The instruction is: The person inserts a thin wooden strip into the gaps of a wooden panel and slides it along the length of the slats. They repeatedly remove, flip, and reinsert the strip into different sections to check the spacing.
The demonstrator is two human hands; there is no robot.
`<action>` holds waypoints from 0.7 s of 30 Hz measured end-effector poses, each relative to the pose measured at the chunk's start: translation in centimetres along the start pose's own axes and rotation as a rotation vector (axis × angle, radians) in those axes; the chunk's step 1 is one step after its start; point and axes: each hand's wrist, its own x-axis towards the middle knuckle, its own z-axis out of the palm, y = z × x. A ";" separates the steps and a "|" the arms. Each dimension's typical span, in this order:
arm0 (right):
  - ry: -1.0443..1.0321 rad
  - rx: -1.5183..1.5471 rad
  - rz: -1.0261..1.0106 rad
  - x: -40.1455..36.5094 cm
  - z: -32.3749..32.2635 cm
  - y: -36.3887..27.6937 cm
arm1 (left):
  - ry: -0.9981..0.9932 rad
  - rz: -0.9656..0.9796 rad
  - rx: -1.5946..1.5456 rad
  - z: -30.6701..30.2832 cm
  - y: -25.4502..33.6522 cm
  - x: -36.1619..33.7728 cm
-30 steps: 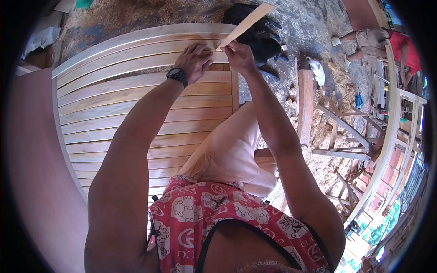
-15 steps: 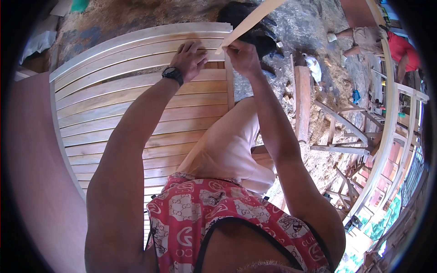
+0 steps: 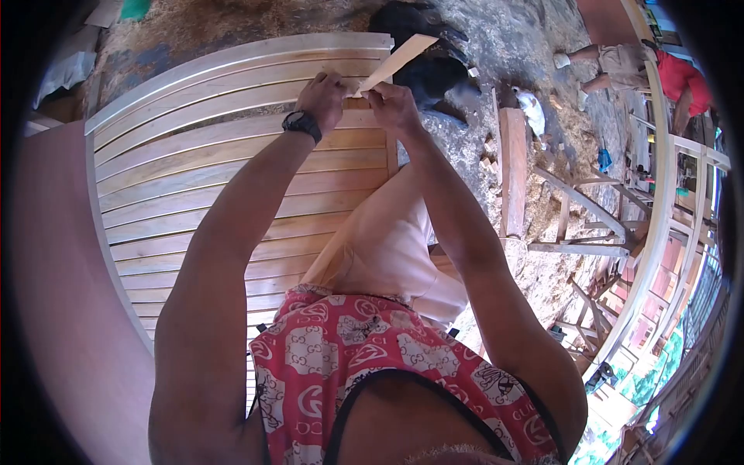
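From my remote seat I see my right hand (image 3: 394, 107) pinching the lower end of a thin wooden strip (image 3: 401, 60), which slants up and away past the far right corner of the slatted wooden panel (image 3: 232, 186). My left hand (image 3: 322, 102) (the one with the black wristwatch (image 3: 302, 123)) is curled just beside that end; whether it grips anything, I can't tell.

The thin, flat wooden strip (image 3: 400, 62) by my fingers is pale yellow-tan. The long, narrow wooden slats (image 3: 209, 159) run in stripes of cream, honey and pinkish brown. My sleeveless cloth top (image 3: 364, 333) has red and white patches with lettering and dark edging; my cloth trousers (image 3: 380, 240) are pale peach. My round-faced wristwatch (image 3: 302, 124) is black.
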 end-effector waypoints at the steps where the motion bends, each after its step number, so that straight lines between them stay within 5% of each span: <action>1: -0.001 0.004 -0.010 0.1 0.0 0.1 | 0.064 -0.004 -0.022 0.1 0.1 -0.2; 10: -0.003 -0.031 -0.028 0.0 0.3 0.4 | -0.213 0.193 -0.004 -3.8 -0.6 -1.3; 21: -0.021 -0.168 -0.135 0.1 0.6 1.6 | -0.217 0.207 -0.009 -2.8 -0.6 -1.4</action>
